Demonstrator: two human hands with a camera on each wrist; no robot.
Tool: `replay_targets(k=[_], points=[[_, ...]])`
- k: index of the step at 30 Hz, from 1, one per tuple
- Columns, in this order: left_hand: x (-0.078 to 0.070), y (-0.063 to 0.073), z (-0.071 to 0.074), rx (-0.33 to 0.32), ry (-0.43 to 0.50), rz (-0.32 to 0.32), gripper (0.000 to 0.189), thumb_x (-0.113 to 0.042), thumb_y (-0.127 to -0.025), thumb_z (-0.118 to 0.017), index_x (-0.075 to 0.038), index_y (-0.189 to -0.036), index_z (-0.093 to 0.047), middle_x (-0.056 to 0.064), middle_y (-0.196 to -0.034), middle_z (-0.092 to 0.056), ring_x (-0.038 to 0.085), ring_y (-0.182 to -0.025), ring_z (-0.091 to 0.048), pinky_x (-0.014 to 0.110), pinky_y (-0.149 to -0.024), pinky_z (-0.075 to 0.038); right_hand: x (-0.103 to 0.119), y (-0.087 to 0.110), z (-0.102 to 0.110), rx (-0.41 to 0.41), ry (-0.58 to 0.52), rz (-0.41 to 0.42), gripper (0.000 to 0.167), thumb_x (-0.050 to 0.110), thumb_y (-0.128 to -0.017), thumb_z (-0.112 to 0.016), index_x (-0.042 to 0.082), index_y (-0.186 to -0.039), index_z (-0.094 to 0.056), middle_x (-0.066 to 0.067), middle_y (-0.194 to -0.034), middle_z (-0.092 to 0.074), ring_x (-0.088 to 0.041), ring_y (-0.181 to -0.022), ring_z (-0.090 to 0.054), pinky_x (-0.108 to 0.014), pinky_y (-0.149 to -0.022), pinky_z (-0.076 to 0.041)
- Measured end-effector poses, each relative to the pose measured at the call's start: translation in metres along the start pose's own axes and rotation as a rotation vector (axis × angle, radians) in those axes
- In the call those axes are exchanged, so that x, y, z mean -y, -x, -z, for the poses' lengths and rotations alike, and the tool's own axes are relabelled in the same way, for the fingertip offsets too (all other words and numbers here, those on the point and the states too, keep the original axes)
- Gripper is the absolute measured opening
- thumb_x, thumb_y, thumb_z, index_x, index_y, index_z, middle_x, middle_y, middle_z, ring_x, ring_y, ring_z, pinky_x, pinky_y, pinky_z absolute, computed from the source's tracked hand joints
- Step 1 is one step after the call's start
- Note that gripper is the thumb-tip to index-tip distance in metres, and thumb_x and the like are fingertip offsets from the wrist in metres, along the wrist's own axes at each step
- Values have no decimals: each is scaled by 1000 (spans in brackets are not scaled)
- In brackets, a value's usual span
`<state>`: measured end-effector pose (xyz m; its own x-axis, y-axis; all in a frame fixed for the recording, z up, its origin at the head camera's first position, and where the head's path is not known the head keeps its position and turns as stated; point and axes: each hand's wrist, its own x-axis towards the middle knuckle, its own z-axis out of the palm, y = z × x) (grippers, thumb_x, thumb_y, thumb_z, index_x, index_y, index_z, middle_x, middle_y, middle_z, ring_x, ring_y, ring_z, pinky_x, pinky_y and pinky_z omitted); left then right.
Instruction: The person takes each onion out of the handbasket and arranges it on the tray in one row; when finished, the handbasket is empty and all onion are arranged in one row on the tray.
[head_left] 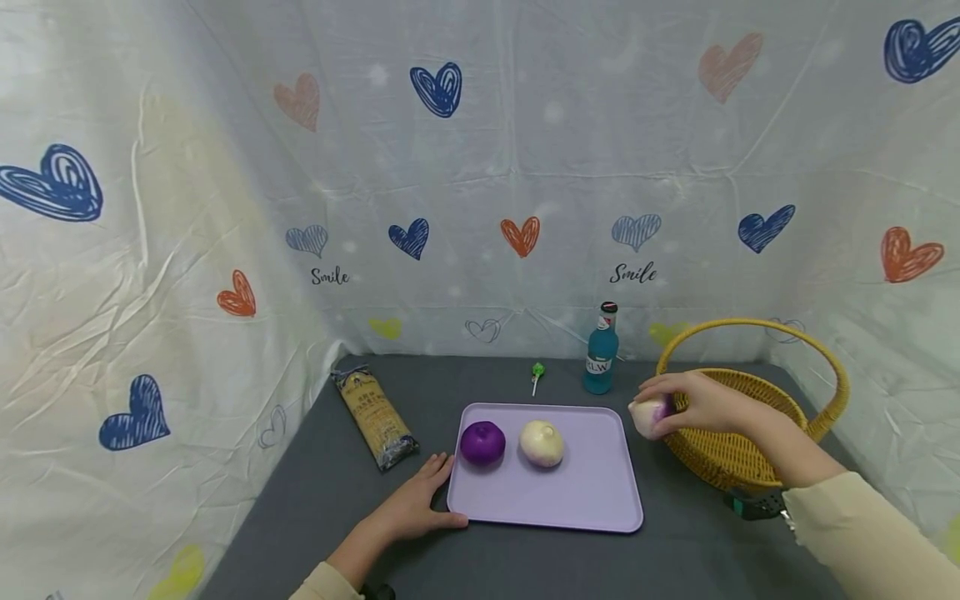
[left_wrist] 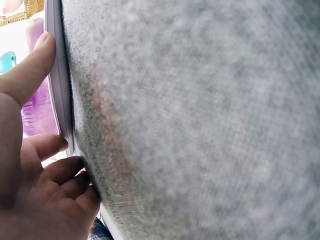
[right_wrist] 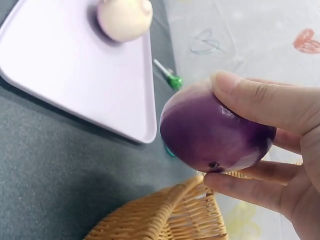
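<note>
My right hand [head_left: 697, 402] pinches a purple-and-white turnip-like vegetable [right_wrist: 215, 127] between thumb and fingers. It is held in the air between the tray and the basket. My left hand [head_left: 416, 504] rests at the near left corner of a lilac tray [head_left: 570, 504], its thumb along the front edge and its fingers by the left edge. On the tray sit a purple round vegetable [head_left: 482, 443] at the left and a creamy white onion-like one [head_left: 542, 443] beside it. In the left wrist view the thumb [left_wrist: 30, 70] touches the tray's rim.
A yellow wicker basket [head_left: 705, 458] with a tall handle stands at the right. Behind the tray are a blue bottle [head_left: 600, 354] and a green lollipop [head_left: 537, 372]. A yellow packet [head_left: 372, 417] lies at the left. A heart-printed curtain [head_left: 480, 175] closes off the grey table's back.
</note>
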<state>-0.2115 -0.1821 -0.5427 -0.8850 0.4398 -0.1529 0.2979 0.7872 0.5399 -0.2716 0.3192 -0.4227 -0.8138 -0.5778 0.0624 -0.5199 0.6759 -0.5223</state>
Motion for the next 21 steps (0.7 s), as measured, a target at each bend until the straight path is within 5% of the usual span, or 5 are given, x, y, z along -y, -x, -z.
replay_targets(k=[11,21], points=[[-2,0,1,1,-3,8,109,-66,-79,-76,-7,-159,-30,20,-164,-28,40,-153,-21,62,-118,-27,2,-8,-13,-41,-23,44,43,31,-81,-85,17,-119,-72,-10,-122,-69,-22,-101,-63,-27,-83,-57],[-2,1,0,-3,-12,8,110,-66,-79,-75,-7,-159,-30,21,-164,-28,40,-153,-21,62,-118,-27,7,-19,-41,-91,-8,40,43,32,-78,-88,17,-116,-73,-10,-125,-68,-25,-106,-62,-33,-86,-57]])
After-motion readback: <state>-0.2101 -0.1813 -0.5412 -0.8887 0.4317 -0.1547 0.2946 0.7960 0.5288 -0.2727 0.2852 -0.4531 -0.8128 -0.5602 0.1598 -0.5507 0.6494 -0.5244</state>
